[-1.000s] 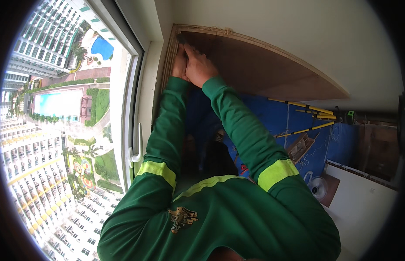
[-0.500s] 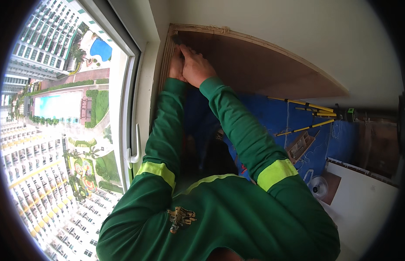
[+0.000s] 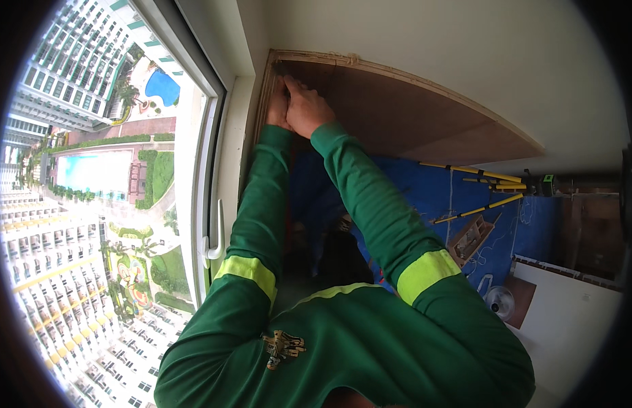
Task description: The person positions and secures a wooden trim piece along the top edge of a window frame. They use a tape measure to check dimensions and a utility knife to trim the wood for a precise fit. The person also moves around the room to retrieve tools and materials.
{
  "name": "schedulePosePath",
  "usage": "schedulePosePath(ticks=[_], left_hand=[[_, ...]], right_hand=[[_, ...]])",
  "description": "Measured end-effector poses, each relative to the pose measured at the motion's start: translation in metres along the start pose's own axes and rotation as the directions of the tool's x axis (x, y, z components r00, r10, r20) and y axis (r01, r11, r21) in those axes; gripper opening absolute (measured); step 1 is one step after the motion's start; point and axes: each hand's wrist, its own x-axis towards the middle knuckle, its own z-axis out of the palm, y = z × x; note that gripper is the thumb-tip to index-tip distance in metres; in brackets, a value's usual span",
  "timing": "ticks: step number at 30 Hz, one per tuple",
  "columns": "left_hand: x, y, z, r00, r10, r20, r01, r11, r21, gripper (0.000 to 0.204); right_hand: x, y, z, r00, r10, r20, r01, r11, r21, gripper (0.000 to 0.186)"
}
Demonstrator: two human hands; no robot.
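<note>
My left hand (image 3: 278, 109) is closed at the narrow corner of a brown wooden panel (image 3: 397, 109), beside the window reveal. Against it, partly covering it, lies my right hand (image 3: 309, 110), its fingers curled and its thumb side toward the corner. A small dark thing (image 3: 281, 69) shows just beyond my fingers at the corner; its kind is hidden by the hands. Pale, rough-looking wooden edging (image 3: 397, 70) borders the panel where it meets the cream wall. Both my arms reach forward in green sleeves with yellow bands.
To my left is a window frame (image 3: 213, 163) with a white handle (image 3: 219, 234); buildings and pools lie far below outside. Blue floor covering (image 3: 397, 183) spreads below, with a yellow-legged tripod (image 3: 493, 177), a wooden toolbox-like tray (image 3: 471, 238), a fan (image 3: 499, 300) and a white board (image 3: 560, 299).
The view has shifted slightly, so the panel and window sit a little lower in it. My hands are slightly nearer the panel's far edge, in nearly the same grip.
</note>
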Motion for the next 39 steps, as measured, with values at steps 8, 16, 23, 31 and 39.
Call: schedulePosePath(ticks=[8, 16, 23, 31, 39], left_hand=[[0.003, -0.003, -0.001, 1.0, -0.027, 0.001, 0.027, 0.998, -0.057, 0.046], [-0.011, -0.006, 0.012, 1.0, 0.001, -0.021, -0.002, 0.999, -0.042, 0.05], [-0.003, -0.008, -0.001, 0.996, -0.008, -0.088, 0.008, 1.0, 0.006, 0.053], [-0.003, -0.004, 0.001, 1.0, -0.003, -0.009, 0.003, 1.0, 0.029, 0.051], [0.009, 0.0, -0.003, 0.997, -0.039, -0.063, 0.039, 0.999, -0.003, 0.048]], right_hand=[[-0.001, -0.001, -0.003, 1.0, 0.019, 0.025, -0.019, 1.0, 0.0, 0.066], [-0.004, 0.002, 0.003, 0.998, 0.038, 0.04, -0.038, 0.999, -0.005, 0.066], [-0.004, 0.002, 0.0, 0.996, 0.051, 0.072, -0.049, 0.998, -0.029, 0.063], [-0.004, 0.005, 0.004, 0.997, 0.048, 0.059, -0.049, 0.999, 0.006, 0.066], [0.004, 0.004, 0.001, 0.998, 0.053, 0.039, -0.054, 0.999, 0.006, 0.065]])
